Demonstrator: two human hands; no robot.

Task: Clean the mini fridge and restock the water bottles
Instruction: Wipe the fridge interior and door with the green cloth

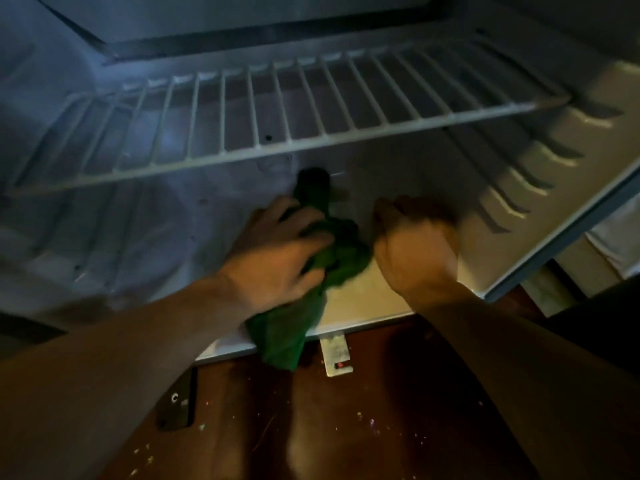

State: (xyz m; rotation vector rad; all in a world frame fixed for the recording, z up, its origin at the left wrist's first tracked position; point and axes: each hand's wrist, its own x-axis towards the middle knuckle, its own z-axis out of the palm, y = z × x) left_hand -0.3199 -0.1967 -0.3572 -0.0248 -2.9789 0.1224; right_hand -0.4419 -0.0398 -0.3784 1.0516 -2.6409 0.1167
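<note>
Green, crumpled cleaning cloth (341,252) lies on the pale plastic bottom (374,292) of the open white mini fridge (104,220), and we have it under our left hand (273,258). The fingers of that hand are curled over the bunched middle of the cloth and clamp it against the fridge bottom. One twisted end of the cloth runs back toward the rear wall. The other end hangs over the front lip of the fridge and down onto the dark reddish-brown floor (381,417).

Our right hand (415,247) sits just beside the cloth, to its right, low over the fridge bottom. Its fingers are folded tight into the palm as a fist, the back of the hand toward us. Whether the knuckles touch the cloth we cannot tell, and the inside of the fist is hidden.

Above both hands a white wire shelf (277,112) spans the fridge from side to side, tilted in our view. Moulded shelf ribs (512,192) step down the right inner wall.

On the floor just under the front lip, near the hanging end of the cloth, lies a small white flat bracket (335,355). Left of it, partly behind our left forearm, is a flat black object with a white letter C (175,403). Light specks dot the floor.
</note>
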